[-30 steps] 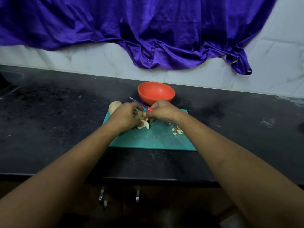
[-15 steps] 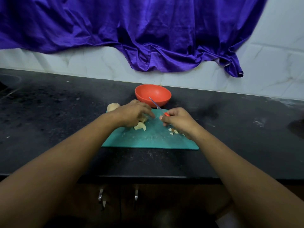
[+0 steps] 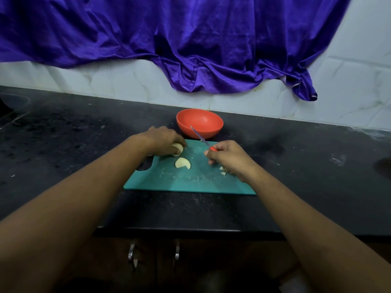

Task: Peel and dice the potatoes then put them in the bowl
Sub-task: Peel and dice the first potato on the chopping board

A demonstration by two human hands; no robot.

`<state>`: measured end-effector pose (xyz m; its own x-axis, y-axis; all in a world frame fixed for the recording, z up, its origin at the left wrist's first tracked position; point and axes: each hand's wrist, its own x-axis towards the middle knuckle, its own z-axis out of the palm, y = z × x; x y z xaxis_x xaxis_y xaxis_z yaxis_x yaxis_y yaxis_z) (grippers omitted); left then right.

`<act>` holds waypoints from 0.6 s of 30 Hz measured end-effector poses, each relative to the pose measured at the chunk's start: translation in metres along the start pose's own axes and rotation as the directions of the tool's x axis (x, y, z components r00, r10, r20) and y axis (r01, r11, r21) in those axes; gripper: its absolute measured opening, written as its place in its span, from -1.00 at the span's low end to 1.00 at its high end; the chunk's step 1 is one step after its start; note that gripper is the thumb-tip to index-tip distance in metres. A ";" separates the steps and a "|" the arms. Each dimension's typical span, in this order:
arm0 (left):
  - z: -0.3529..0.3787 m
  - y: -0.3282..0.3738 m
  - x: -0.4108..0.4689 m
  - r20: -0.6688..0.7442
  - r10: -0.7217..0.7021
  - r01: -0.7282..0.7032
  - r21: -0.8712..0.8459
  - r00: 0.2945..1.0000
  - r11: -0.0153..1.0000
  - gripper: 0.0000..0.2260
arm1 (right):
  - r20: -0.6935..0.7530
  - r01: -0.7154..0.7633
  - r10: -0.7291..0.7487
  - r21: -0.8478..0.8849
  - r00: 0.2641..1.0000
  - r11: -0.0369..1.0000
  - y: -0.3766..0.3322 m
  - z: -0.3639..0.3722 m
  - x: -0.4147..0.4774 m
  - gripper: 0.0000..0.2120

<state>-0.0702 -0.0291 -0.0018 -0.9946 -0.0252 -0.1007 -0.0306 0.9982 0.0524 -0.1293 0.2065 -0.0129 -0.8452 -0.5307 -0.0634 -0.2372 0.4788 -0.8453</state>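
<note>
Potato piece (image 3: 177, 148) sat at far-left corner of cutting board (image 3: 190, 180); left hand (image 3: 163, 138) curled fingers over it, likely steadying for cut. Right hand (image 3: 228, 159) gripped knife (image 3: 200, 137), blade raised clear, pointing toward bowl (image 3: 200, 123).

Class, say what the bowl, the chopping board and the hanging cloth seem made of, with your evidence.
Bowl: probably plastic; smooth, even orange, soft sheen. Chopping board: likely plastic; thin, teal, matte, pale scuffs. Cloth: satin-like fabric; glossy highlights along draped folds.
</note>
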 end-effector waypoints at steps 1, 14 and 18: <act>0.001 0.000 0.000 -0.003 -0.004 0.004 0.013 1.000 1.000 -0.63 | 0.006 -0.005 0.005 0.000 1.000 1.000 0.001 0.001 0.001 -0.84; 0.011 0.040 -0.038 -0.114 0.075 -0.076 -0.002 0.991 0.997 -0.68 | -0.147 0.032 -0.041 -0.065 0.988 0.997 0.024 -0.044 0.003 -0.80; 0.019 0.044 -0.029 -0.127 0.038 -0.046 -0.063 0.991 0.997 -0.73 | -0.085 0.020 -0.032 -0.139 0.996 0.990 0.051 -0.043 -0.007 -0.72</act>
<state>-0.0411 0.0162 -0.0153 -0.9996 0.0055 0.0287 0.0089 0.9928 0.1195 -0.1563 0.2643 -0.0325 -0.8748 -0.4844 0.0090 -0.3181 0.5604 -0.7647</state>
